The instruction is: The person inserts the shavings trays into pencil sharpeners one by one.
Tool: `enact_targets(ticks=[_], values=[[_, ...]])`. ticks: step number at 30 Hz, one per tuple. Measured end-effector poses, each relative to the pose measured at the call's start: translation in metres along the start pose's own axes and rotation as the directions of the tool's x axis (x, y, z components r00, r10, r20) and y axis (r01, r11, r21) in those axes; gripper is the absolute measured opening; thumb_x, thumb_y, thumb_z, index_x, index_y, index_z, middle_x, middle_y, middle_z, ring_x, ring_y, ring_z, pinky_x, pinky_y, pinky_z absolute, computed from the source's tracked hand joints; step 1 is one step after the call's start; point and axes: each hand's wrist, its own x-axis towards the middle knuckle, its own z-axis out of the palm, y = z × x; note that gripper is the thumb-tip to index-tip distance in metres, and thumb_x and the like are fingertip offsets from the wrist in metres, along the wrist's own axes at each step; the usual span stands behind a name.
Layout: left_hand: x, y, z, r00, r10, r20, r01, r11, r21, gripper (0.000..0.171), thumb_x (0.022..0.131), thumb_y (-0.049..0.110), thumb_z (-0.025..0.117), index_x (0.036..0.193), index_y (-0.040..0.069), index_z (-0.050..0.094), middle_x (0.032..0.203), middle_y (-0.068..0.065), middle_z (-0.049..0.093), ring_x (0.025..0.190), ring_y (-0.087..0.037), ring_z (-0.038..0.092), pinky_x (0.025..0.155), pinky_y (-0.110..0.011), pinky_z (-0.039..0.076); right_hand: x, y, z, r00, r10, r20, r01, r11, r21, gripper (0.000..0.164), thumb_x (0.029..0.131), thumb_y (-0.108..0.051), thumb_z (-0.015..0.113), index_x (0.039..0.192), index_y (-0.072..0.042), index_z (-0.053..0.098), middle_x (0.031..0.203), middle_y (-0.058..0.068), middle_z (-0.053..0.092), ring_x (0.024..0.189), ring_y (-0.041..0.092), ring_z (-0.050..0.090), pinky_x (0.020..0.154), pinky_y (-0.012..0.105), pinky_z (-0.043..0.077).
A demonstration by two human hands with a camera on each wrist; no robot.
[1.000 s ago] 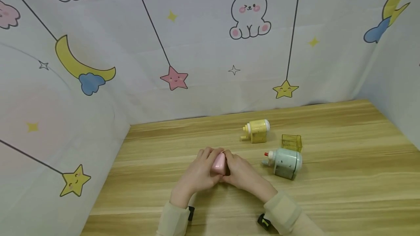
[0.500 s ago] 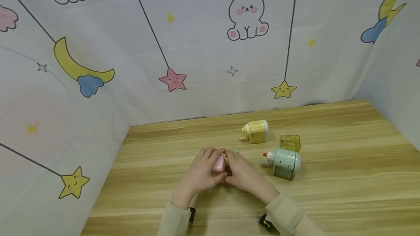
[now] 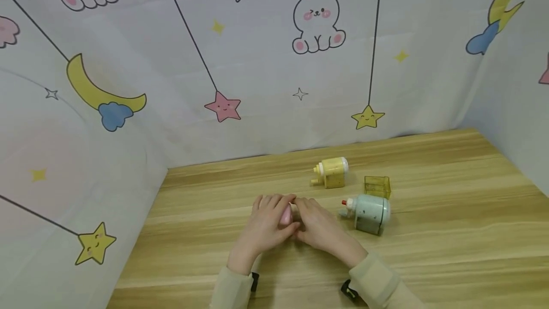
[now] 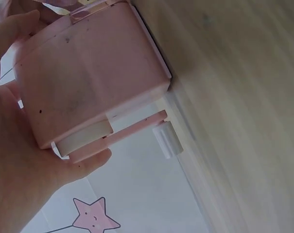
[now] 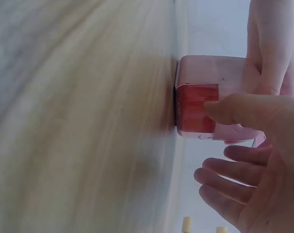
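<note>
A pink crank pencil sharpener [image 3: 285, 215] stands low at the table, mostly covered by both hands in the head view. My left hand [image 3: 267, 223] grips it from the side, with the thumb near the crank arm [image 4: 132, 129] and its white knob [image 4: 168, 140]. In the right wrist view, a see-through red drawer [image 5: 193, 114] sits in the sharpener's end. The thumb of my right hand [image 3: 318, 223] presses on that drawer, while the other fingers [image 5: 229, 187] stay loosely extended away from the body.
Right of my hands lies a pale green crank sharpener [image 3: 371, 211] with a red tip at its front. Behind it are a yellow sharpener [image 3: 334, 171] and a loose see-through yellow drawer [image 3: 377, 186]. A patterned cloth [image 3: 266, 132] walls the wooden table [image 3: 450, 194].
My right hand has shifted slightly inward against the sharpener, so less pink shows between the hands. The head view has drifted a little. The other sharpeners stay where they were.
</note>
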Motion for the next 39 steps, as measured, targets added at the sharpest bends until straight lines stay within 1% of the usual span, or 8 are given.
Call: enact_targets(ticks=[4, 8, 14, 17, 23, 27, 34, 39], values=[[0.003, 0.002, 0.0, 1.0, 0.002, 0.002, -0.002, 1.0, 0.001, 0.06, 0.081, 0.047, 0.058, 0.131, 0.018, 0.043, 0.117, -0.002, 0.055, 0.113, -0.02, 0.041, 0.101, -0.061, 0.025, 0.0, 0.0, -0.004, 1.0, -0.008, -0.004, 0.008, 1.0, -0.008, 0.068, 0.069, -0.022, 0.069, 0.129, -0.004, 0.041, 0.121, 0.01, 0.055, 0.107, 0.02, 0.046, 0.085, 0.039, 0.049], [0.006, 0.004, 0.0, 1.0, 0.015, 0.009, -0.015, 1.0, 0.009, 0.061, 0.081, 0.046, 0.058, 0.132, 0.018, 0.041, 0.117, -0.002, 0.055, 0.113, -0.02, 0.042, 0.1, -0.061, 0.026, -0.002, 0.0, -0.009, 1.0, -0.017, -0.025, 0.016, 0.999, -0.031, 0.064, 0.071, -0.019, 0.066, 0.128, -0.003, 0.043, 0.118, 0.01, 0.056, 0.104, 0.02, 0.048, 0.082, 0.039, 0.05], [0.011, 0.007, 0.001, 0.999, 0.035, -0.004, -0.035, 0.999, 0.002, 0.06, 0.083, 0.045, 0.057, 0.133, 0.018, 0.04, 0.114, -0.002, 0.055, 0.112, -0.019, 0.043, 0.099, -0.06, 0.028, -0.004, 0.002, -0.014, 0.993, -0.074, -0.092, 0.069, 0.996, -0.052, 0.057, 0.071, -0.013, 0.064, 0.124, -0.002, 0.046, 0.112, 0.01, 0.058, 0.099, 0.02, 0.049, 0.078, 0.037, 0.051], [0.013, 0.009, 0.001, 0.999, 0.042, -0.008, -0.042, 0.999, -0.004, 0.058, 0.083, 0.044, 0.057, 0.133, 0.018, 0.04, 0.113, -0.001, 0.055, 0.111, -0.019, 0.043, 0.099, -0.06, 0.028, -0.004, 0.003, -0.017, 0.99, -0.095, -0.108, 0.089, 0.994, -0.061, 0.055, 0.071, -0.009, 0.062, 0.123, 0.0, 0.046, 0.111, 0.011, 0.058, 0.098, 0.021, 0.05, 0.078, 0.037, 0.051], [0.019, 0.013, -0.001, 0.999, 0.052, -0.016, -0.052, 0.999, -0.011, 0.055, 0.086, 0.042, 0.053, 0.134, 0.019, 0.038, 0.111, -0.003, 0.055, 0.106, -0.018, 0.044, 0.099, -0.06, 0.029, -0.005, 0.004, -0.025, 0.991, -0.078, -0.105, 0.07, 0.995, -0.077, 0.054, 0.073, -0.007, 0.06, 0.124, 0.0, 0.045, 0.11, 0.011, 0.058, 0.096, 0.02, 0.051, 0.076, 0.035, 0.051], [0.024, 0.016, -0.002, 0.997, 0.063, -0.035, -0.064, 0.998, -0.013, 0.054, 0.086, 0.039, 0.053, 0.134, 0.019, 0.038, 0.11, -0.003, 0.055, 0.104, -0.02, 0.045, 0.099, -0.059, 0.029, -0.005, 0.004, -0.031, 0.989, -0.076, -0.125, 0.066, 0.994, -0.083, 0.052, 0.073, -0.007, 0.06, 0.122, 0.0, 0.046, 0.111, 0.011, 0.058, 0.096, 0.02, 0.051, 0.073, 0.035, 0.052], [0.027, 0.02, -0.002, 0.995, 0.076, -0.063, -0.077, 0.997, -0.015, 0.055, 0.087, 0.041, 0.051, 0.135, 0.019, 0.036, 0.114, -0.001, 0.054, 0.107, -0.019, 0.044, 0.099, -0.058, 0.03, -0.006, 0.005, -0.037, 0.985, -0.08, -0.154, 0.066, 0.994, -0.091, 0.051, 0.073, -0.006, 0.061, 0.121, 0.001, 0.047, 0.114, 0.013, 0.057, 0.102, 0.022, 0.05, 0.078, 0.037, 0.051], [0.03, 0.024, -0.004, 0.994, 0.079, -0.071, -0.08, 0.997, -0.014, 0.055, 0.089, 0.042, 0.048, 0.137, 0.02, 0.033, 0.116, -0.002, 0.053, 0.111, -0.018, 0.043, 0.1, -0.058, 0.03, -0.006, 0.004, -0.044, 0.981, -0.083, -0.175, 0.063, 0.992, -0.113, 0.05, 0.072, -0.006, 0.06, 0.12, -0.002, 0.048, 0.112, 0.011, 0.058, 0.099, 0.021, 0.051, 0.073, 0.035, 0.053]])
